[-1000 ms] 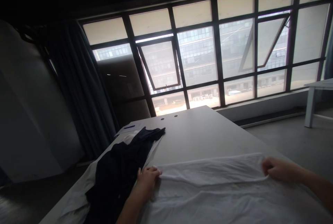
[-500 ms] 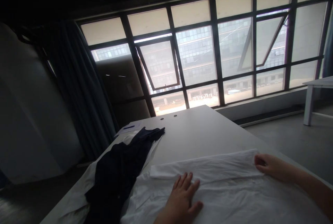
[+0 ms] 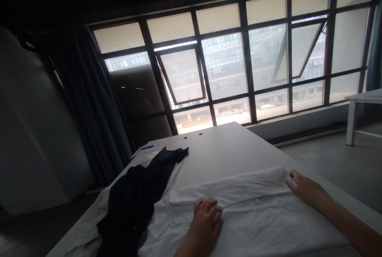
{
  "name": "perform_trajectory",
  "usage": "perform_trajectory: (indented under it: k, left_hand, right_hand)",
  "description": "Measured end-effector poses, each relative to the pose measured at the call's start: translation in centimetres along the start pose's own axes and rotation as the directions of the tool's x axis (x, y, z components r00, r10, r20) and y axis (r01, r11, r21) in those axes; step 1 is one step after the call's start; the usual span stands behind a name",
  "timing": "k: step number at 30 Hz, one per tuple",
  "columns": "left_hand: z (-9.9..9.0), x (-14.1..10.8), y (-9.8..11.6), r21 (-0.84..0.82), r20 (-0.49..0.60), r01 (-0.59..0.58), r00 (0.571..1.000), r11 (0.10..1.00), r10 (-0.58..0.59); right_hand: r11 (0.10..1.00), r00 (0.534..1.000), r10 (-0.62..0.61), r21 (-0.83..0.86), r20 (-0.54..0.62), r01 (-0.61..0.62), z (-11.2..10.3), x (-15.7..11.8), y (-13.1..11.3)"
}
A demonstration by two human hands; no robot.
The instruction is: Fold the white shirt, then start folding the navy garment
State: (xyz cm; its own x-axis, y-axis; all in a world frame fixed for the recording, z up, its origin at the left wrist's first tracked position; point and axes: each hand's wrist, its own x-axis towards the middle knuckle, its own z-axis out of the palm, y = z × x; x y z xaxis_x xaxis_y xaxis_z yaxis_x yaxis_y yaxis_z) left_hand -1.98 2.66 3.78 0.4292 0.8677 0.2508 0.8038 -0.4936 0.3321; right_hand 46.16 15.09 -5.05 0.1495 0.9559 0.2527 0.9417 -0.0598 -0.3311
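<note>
A white cloth garment [image 3: 256,217] lies spread on the table, wrinkled, with its far edge folded over in a band. My left hand [image 3: 205,221] rests on its middle-left, fingers curled in, with a small pinch of white fabric showing between thumb and forefinger. At the far right corner of the folded band is my right hand [image 3: 304,187], its thumb and fingers a little apart and touching the cloth's edge. To the left, a crumpled dark navy garment [image 3: 137,189] lies on other white fabric [image 3: 92,221].
The white table [image 3: 217,149] stretches toward the windows, with two round cable holes near its far end. Paper with a dark pen [image 3: 147,147] lies at the far left edge. Dark curtains [image 3: 92,110] hang at left. Another white table [image 3: 352,117] stands at right.
My left hand has gone from flat with spread fingers to curled on the cloth. My right hand has loosened its pinch at the corner and shifted slightly left and up.
</note>
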Motion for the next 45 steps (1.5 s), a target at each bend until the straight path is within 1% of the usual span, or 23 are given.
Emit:
perform_trajectory:
  k: [2, 4, 6, 10, 12, 15, 17, 19, 21, 25, 29, 34, 38, 40, 42, 45]
  left_hand:
    - [0.1, 0.0, 0.0, -0.006, 0.003, -0.05, 0.999, 0.999, 0.05]
    - [0.4, 0.0, -0.3, -0.002, 0.022, -0.067, 0.998, 0.998, 0.067]
    - [0.7, 0.0, -0.7, 0.008, 0.047, -0.061, 0.997, 0.998, 0.06]
    - [1.1, 0.0, -1.3, 0.035, 0.097, -0.063, 0.993, 0.997, 0.06]
    - [1.2, 0.0, -1.5, 0.05, 0.113, -0.076, 0.991, 0.996, 0.07]
    - [1.1, 0.1, -1.5, 0.063, 0.13, -0.089, 0.988, 0.994, 0.08]
    - [1.1, 0.2, -1.5, 0.067, 0.139, -0.088, 0.987, 0.994, 0.078]
    - [1.2, 0.2, -1.5, 0.071, 0.14, -0.074, 0.988, 0.995, 0.064]
    - [1.3, 0.2, -1.5, 0.074, 0.137, -0.054, 0.99, 0.996, 0.043]
    - [1.5, 0.2, -1.6, 0.071, 0.13, -0.039, 0.991, 0.997, 0.03]
    - [1.4, 0.2, -1.6, 0.058, 0.125, -0.054, 0.991, 0.997, 0.047]
    - [0.9, 0.2, -1.2, 0.042, 0.104, -0.057, 0.993, 0.998, 0.052]
    - [0.6, 0.1, -0.8, 0.015, 0.077, -0.032, 0.997, 0.999, 0.031]
    - [0.6, 0.2, -0.7, 0.015, 0.085, -0.026, 0.996, 1.0, 0.024]
    - [0.6, 0.2, -0.8, 0.027, 0.095, -0.033, 0.995, 0.999, 0.03]
    - [0.8, 0.2, -1.1, 0.04, 0.095, -0.057, 0.994, 0.998, 0.053]
  right_hand:
    - [0.999, 0.999, -0.027, 0.031, 0.047, 0.026, -0.2, 0.1, 0.2]
    - [0.996, 0.996, -0.052, 0.069, 0.066, 0.047, -0.3, 0.3, 0.4]
    - [0.994, 0.997, -0.059, 0.099, 0.052, 0.054, -0.4, 0.6, 0.5]
    - [0.987, 0.998, -0.062, 0.149, -0.021, 0.064, -0.7, 0.8, 0.5]
    - [0.989, 0.999, -0.044, 0.139, -0.021, 0.047, -0.9, 0.8, 0.6]
    - [0.997, 0.999, 0.002, 0.071, 0.042, -0.005, -0.9, 0.6, 0.7]
    - [0.999, 0.997, 0.003, 0.053, 0.075, -0.007, -0.8, 0.5, 0.8]
    - [0.996, 0.996, -0.018, 0.085, 0.087, 0.01, -0.5, 0.5, 0.8]
    - [0.992, 0.997, -0.031, 0.125, 0.073, 0.021, -0.3, 0.6, 0.6]
    - [0.987, 0.998, -0.056, 0.15, 0.002, 0.055, -0.1, 0.8, 0.2]
    - [0.989, 0.997, -0.043, 0.14, -0.06, 0.051, -0.1, 1.0, 0.1]
    - [0.99, 0.997, -0.077, 0.119, -0.007, 0.078, 0.0, 0.9, 0.5]
    - [1.0, 1.0, -0.013, 0.027, 0.002, 0.013, -0.3, 0.7, 0.7]
    - [1.0, 1.0, -0.019, 0.01, 0.021, 0.019, -0.4, 0.6, 0.7]
    - [0.998, 0.998, -0.052, 0.022, 0.039, 0.051, -0.3, 0.5, 0.7]
    - [0.993, 0.996, -0.085, 0.082, 0.033, 0.082, -0.2, 0.7, 0.8]
